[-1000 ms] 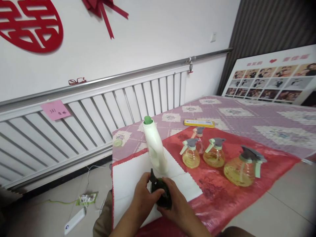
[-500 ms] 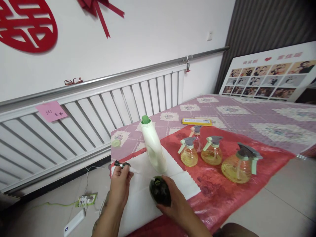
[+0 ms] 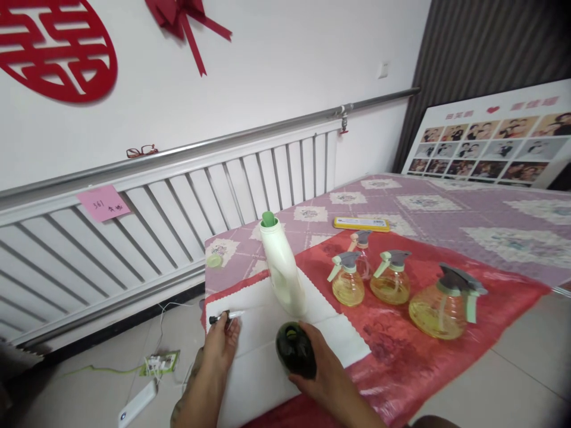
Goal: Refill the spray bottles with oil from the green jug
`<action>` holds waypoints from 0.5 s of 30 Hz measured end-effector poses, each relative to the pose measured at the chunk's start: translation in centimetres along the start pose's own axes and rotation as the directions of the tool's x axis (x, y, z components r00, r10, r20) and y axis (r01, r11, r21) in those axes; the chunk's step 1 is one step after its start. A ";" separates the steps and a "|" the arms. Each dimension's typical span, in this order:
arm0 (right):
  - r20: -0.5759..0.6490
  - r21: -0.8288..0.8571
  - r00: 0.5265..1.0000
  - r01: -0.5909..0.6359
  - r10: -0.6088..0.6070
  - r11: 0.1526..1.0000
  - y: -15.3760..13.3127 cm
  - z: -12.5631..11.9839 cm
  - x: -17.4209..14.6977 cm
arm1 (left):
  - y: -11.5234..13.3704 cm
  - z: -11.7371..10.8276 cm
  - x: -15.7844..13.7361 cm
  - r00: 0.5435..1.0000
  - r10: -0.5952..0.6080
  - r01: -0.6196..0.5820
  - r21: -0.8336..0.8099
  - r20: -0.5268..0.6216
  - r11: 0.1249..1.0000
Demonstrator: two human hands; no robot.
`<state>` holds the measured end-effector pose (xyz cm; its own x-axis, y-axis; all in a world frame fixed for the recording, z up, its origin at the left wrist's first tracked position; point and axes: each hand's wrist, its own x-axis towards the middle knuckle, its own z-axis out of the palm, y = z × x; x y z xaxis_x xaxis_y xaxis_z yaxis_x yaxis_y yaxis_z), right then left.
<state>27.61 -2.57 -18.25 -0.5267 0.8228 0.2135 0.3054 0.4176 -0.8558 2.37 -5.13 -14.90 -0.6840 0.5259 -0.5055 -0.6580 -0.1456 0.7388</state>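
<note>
Holding a pump top (image 3: 213, 320) — left hand (image 3: 222, 342); a dark bottle (image 3: 294, 352) — right hand (image 3: 322, 364); pink note (image 3: 102, 199) reads "361".

So yeah, both hands are bare, left hand (image 3: 222, 340) and right hand (image 3: 319, 359) alike, and the forearms (image 3: 203, 392) are bare too, as far as they show. There's a mottled greyish patch (image 3: 191, 377) along the left one's outer edge, can't tell if it's a marking or cloth behind. Dark rounded bit (image 3: 430, 422) at bottom right might be clothing, too cropped to say.
</note>
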 end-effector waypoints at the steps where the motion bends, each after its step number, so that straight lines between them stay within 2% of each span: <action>1: 0.005 0.001 1.000 -0.003 0.003 1.000 0.0 0.0 0.0 | -0.2 -0.1 0.1 0.999 -0.031 0.031 -0.002 -0.007 1.000; 5: 0.012 0.002 1.000 -0.015 0.015 1.000 0.1 0.0 0.0 | -0.2 -0.3 -0.2 0.993 -0.117 0.116 0.008 0.017 0.993; 9: 0.011 0.006 1.000 -0.023 0.023 1.000 -0.1 0.0 0.0 | 0.2 -0.6 -1.2 0.988 -0.145 0.142 0.048 0.054 0.989; 13: 0.005 0.034 1.000 -0.031 0.031 0.999 -0.2 -0.1 0.0 | 0.0 -1.2 -3.0 0.990 -0.123 0.115 0.104 0.075 0.988; 15: -0.022 0.070 0.999 -0.040 0.041 0.997 -0.3 -0.1 0.1 | -0.8 -1.7 -3.9 0.979 -0.075 0.024 0.259 0.191 0.966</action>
<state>27.58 -2.60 -17.93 -0.4959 0.8477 0.1884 0.2702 0.3568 -0.8943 5.03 -8.52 -14.24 -0.5598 0.6855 -0.4655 -0.5700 0.0892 0.8168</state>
